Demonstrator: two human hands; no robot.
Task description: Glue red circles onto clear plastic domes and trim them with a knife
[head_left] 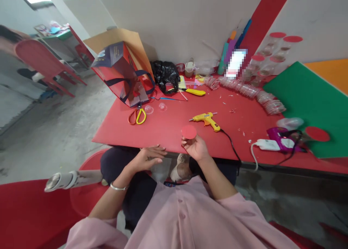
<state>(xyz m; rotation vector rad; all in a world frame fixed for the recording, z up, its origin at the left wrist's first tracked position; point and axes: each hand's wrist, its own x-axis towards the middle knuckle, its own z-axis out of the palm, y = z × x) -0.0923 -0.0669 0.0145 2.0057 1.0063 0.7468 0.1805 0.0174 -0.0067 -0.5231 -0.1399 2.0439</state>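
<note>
My right hand (195,147) is closed on a round red disc (189,132), keeping it face up over the front edge of the red table (160,127). Whether anything is attached beneath the disc I cannot tell. My left hand (150,157) is apart from it, fingers stretched out and nothing in them. Beyond the disc lies a yellow glue gun (206,120), its nozzle pointing left. Scissors (137,116) with red and yellow handles rest at the left, beside two small clear plastic domes (162,107).
Behind stand a paper bag (122,71) and a black plastic bag (167,75). A yellow cutter (194,92), stacked clear cups (244,87), a lit phone (236,64) and a purple power strip (285,140) surround the work area. A black cord (231,142) trails over the table edge.
</note>
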